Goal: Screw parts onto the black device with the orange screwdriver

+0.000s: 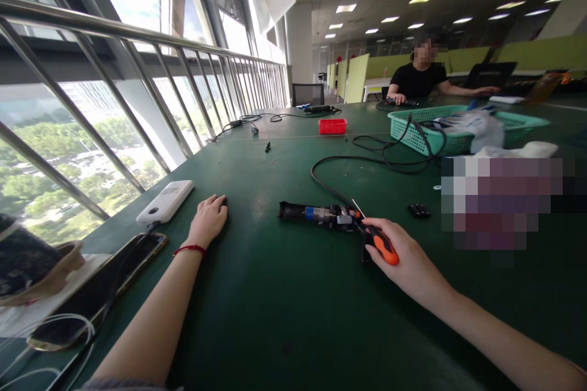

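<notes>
My right hand (pixel 398 256) is closed around a screwdriver with an orange and black handle (pixel 384 247). Its thin metal shaft points up and left, over the right end of a black corded device (pixel 316 214) lying on the green table. That device looks opened up: a blue band, metal parts and some wiring show on it. Whether the screwdriver's tip touches it I cannot tell. My left hand (pixel 209 220), with a red cord on the wrist, lies on the table apart from the device, fingers stretched out and nothing held.
A white power bank (pixel 166 201) and a phone (pixel 132 266) lie at left. A small black part (pixel 419 211) sits at right. Farther back are a red tray (pixel 332 127), a green basket (pixel 413 136) and black cable (pixel 337 159). A person (pixel 418 80) sits across the table.
</notes>
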Demonstrator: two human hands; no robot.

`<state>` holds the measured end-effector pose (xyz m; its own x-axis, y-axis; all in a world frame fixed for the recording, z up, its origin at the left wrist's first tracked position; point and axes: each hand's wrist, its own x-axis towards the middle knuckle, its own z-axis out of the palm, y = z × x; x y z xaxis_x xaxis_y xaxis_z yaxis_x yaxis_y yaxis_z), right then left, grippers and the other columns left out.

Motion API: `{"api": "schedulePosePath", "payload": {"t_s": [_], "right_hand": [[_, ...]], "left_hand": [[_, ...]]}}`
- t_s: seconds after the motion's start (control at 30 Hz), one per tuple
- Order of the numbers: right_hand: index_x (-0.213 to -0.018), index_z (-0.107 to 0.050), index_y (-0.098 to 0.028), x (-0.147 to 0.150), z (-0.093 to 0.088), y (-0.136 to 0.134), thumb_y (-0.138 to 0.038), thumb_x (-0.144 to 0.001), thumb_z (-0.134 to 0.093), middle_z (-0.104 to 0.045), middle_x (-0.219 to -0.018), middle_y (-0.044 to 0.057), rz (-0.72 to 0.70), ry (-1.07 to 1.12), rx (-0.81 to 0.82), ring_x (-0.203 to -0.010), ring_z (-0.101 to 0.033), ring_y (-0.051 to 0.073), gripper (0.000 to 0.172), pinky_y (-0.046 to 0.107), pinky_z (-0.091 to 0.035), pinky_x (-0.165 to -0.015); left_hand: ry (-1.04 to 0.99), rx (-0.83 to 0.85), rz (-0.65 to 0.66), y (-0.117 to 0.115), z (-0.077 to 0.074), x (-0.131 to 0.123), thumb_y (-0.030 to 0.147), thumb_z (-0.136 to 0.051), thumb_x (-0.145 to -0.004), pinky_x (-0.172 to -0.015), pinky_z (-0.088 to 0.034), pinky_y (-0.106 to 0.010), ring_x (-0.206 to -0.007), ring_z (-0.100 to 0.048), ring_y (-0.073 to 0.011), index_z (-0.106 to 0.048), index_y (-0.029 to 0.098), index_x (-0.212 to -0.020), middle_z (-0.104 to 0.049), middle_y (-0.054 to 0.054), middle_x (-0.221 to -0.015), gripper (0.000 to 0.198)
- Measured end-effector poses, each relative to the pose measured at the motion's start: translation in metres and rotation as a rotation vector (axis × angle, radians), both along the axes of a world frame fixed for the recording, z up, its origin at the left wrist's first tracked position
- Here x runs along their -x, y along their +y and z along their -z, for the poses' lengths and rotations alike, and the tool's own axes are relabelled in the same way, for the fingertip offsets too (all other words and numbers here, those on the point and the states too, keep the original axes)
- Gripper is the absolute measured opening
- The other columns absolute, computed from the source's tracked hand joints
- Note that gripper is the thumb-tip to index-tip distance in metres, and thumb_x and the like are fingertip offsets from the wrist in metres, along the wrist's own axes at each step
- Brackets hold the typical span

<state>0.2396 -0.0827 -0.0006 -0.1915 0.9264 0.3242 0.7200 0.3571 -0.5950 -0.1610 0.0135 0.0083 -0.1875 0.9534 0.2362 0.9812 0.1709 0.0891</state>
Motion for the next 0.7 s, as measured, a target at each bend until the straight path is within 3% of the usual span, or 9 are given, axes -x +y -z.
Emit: {"api": "schedulePosePath", "payload": {"t_s": [0.3, 0.5, 0.7], "right_hand": [[-0.115, -0.047, -0.027, 0.0, -0.001, -0.001, -0.03, -0.081, -0.05, -0.058, -0.108, 0.006, 0.01, -0.023, -0.04, -0.096, -0.06, 0.022, 0.034, 0.038, -0.052, -0.08], [-0.117, -0.046, -0.027, 0.0, -0.002, -0.001, -0.031, -0.081, -0.05, -0.056, -0.112, 0.007, 0.007, -0.026, 0.026, -0.098, -0.06, 0.022, 0.036, 0.039, -0.052, -0.083], [-0.117, -0.046, -0.028, 0.0, 0.0, -0.001, -0.031, -0.081, -0.051, -0.058, -0.11, 0.006, 0.008, -0.026, -0.021, -0.097, -0.06, 0.023, 0.036, 0.041, -0.052, -0.083]], "left_hand": [[-0.016, 0.004, 0.147, -0.009, -0.005, -0.034, 0.015, -0.03, -0.084, -0.104, -0.035, -0.031, -0.12, -0.047, -0.0209, -0.056, 0.009, -0.121, -0.05, -0.011, -0.132, 0.046], [0.134, 0.11, 0.097, -0.029, -0.02, -0.064, 0.0, -0.034, -0.076, -0.087, -0.048, -0.035, -0.112, -0.053, -0.0267, -0.061, 0.01, -0.111, -0.054, -0.016, -0.123, 0.045], [0.246, 0.21, -0.018, -0.043, -0.042, -0.085, -0.003, -0.037, -0.073, -0.068, -0.051, -0.034, -0.096, -0.058, -0.0284, -0.067, 0.012, -0.092, -0.06, -0.017, -0.102, 0.039]]}}
